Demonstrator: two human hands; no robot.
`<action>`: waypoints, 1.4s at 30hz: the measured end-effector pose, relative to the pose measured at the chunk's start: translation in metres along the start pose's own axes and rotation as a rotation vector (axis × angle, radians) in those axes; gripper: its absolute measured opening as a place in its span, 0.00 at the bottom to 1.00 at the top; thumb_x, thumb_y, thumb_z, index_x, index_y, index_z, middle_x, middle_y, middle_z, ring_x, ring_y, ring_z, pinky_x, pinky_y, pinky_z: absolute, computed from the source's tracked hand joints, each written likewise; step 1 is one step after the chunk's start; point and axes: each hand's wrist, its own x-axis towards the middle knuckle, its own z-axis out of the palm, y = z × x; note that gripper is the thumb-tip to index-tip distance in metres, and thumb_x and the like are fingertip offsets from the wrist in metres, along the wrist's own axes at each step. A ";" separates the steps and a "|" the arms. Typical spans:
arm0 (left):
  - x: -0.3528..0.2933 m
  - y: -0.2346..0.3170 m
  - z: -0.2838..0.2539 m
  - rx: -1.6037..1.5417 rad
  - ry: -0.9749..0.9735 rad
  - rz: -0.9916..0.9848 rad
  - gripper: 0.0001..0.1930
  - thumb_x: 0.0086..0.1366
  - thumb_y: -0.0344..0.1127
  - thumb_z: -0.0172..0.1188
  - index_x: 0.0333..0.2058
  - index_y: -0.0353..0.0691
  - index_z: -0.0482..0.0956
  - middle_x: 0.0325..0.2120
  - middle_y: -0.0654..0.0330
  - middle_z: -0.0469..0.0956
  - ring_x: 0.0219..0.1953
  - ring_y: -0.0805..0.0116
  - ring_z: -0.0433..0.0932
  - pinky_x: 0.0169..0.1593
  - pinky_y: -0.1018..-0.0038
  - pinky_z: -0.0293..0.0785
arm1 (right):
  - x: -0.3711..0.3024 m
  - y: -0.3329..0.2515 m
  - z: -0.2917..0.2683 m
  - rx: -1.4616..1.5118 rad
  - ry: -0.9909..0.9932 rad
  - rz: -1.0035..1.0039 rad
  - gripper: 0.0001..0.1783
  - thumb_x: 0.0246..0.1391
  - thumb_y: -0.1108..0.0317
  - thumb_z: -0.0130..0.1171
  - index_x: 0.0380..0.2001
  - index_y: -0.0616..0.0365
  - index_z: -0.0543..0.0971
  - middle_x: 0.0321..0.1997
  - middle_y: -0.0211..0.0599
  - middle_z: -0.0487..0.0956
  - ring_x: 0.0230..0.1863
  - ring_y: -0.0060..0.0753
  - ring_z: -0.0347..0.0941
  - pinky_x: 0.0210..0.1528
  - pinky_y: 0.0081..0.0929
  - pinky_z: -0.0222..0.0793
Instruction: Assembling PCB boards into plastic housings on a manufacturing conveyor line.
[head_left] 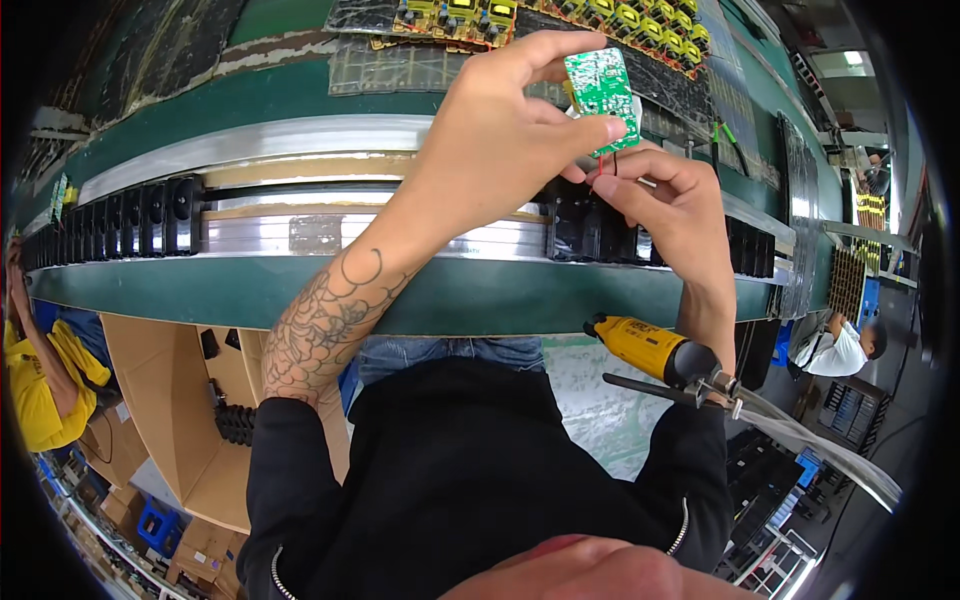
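Observation:
Between the thumb and fingers of my left hand point(520, 125) is a green circuit board point(602, 95), tilted up above the metal rail, its soldered side showing. Red and black wires point(602, 165) come off the board's lower edge. My right hand point(665, 200) pinches these wires just below the board. Under my hands, a row of black plastic housings point(585, 225) sits on the rail point(480, 238). Part of the board's far side is hidden behind my left fingers.
Boards with yellow components point(640, 30) lie on sheets at the bench's back. More black housings point(150, 220) line the rail at left. A yellow power screwdriver point(645, 348) hangs by my right forearm. A cardboard box point(150, 400) stands below left. Co-workers point(45, 380) point(845, 345) are at both sides.

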 end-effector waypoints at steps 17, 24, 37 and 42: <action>-0.004 -0.026 -0.009 0.320 -0.015 0.145 0.27 0.60 0.22 0.66 0.59 0.35 0.74 0.43 0.49 0.83 0.27 0.74 0.83 0.29 0.82 0.80 | 0.002 0.016 0.020 -0.385 0.107 -0.165 0.02 0.51 0.77 0.68 0.28 0.66 0.85 0.25 0.25 0.67 0.24 0.17 0.58 0.26 0.17 0.55; -0.004 -0.026 -0.009 0.361 -0.025 0.153 0.27 0.60 0.22 0.66 0.59 0.35 0.74 0.42 0.49 0.83 0.27 0.74 0.83 0.29 0.82 0.81 | 0.001 0.019 0.019 -0.390 0.112 -0.173 0.02 0.52 0.78 0.67 0.27 0.67 0.84 0.26 0.25 0.67 0.24 0.16 0.58 0.26 0.15 0.54; -0.011 -0.021 -0.010 0.412 -0.028 0.138 0.27 0.59 0.22 0.68 0.58 0.36 0.76 0.33 0.54 0.84 0.25 0.78 0.79 0.27 0.86 0.72 | -0.004 0.021 0.018 -0.381 0.076 -0.156 0.02 0.54 0.79 0.67 0.29 0.67 0.83 0.30 0.25 0.67 0.26 0.14 0.59 0.26 0.12 0.52; -0.015 -0.012 -0.011 0.443 -0.046 -0.005 0.27 0.59 0.24 0.69 0.58 0.37 0.76 0.30 0.57 0.83 0.25 0.80 0.77 0.27 0.87 0.69 | -0.005 0.023 0.021 -0.459 0.114 -0.266 0.02 0.52 0.78 0.66 0.28 0.67 0.84 0.27 0.27 0.70 0.22 0.18 0.57 0.24 0.18 0.54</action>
